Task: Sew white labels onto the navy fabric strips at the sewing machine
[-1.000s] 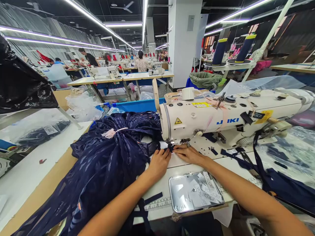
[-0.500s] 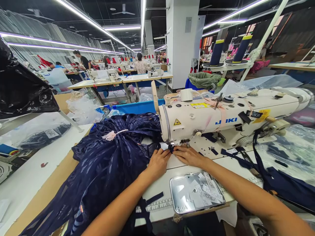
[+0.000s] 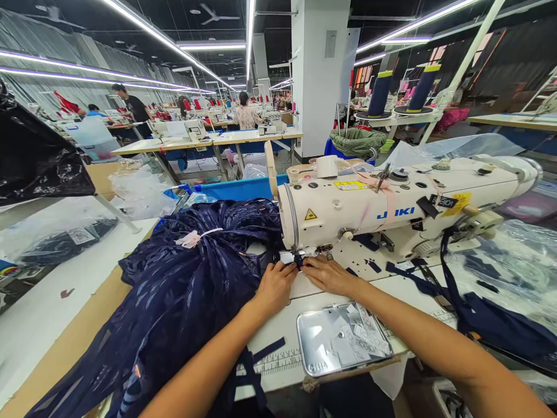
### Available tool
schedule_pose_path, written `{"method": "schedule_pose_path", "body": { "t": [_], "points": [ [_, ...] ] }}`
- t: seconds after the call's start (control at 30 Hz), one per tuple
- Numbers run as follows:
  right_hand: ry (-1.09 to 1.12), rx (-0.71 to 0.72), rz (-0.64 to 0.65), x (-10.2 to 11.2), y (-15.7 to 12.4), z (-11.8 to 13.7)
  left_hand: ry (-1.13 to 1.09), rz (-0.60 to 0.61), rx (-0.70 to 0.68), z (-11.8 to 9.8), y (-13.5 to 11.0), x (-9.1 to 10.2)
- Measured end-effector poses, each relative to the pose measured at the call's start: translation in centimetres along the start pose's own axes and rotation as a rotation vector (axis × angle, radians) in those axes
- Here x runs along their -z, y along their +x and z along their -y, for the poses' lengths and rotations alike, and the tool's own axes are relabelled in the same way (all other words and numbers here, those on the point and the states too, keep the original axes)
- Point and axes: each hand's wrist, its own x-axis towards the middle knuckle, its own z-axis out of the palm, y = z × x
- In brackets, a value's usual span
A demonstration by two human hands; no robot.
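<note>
Navy cloth bit [image 3: 299,262] — below head end of sewing m/c [image 3: 339,212], btwn both sets of fingertips. L hand [image 3: 274,284] on its left, R hand [image 3: 328,274] on its right, abt equally near. Fingers of each close tog., tips down at cloth; pinching or just pressing — can't tell. Long axis hidden. Big navy bundle [image 3: 195,278] just left of L hand.

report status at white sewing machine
Left hand, right hand at small navy cloth. Bulky navy fabric heap close left. Rectangular silvery tray apart from hands.
</note>
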Motion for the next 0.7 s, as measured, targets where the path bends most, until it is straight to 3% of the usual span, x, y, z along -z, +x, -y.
{"method": "schedule_pose_path", "body": {
  "t": [0.27,0.47,0.7],
  "points": [
    [-0.013,-0.069,0.062,-0.1,0.2,0.1,0.012,-0.003,0.010,0.5,0.4,0.2],
    [0.141,-0.137,0.012,-0.3,0.3,-0.9,-0.037,0.018,0.019,1.5,1.0,0.3],
    [0.264,-0.426,0.017,-2.9,2.3,-2.8,0.027,-0.063,0.025,1.8,1.7,0.0]
  ]
}}
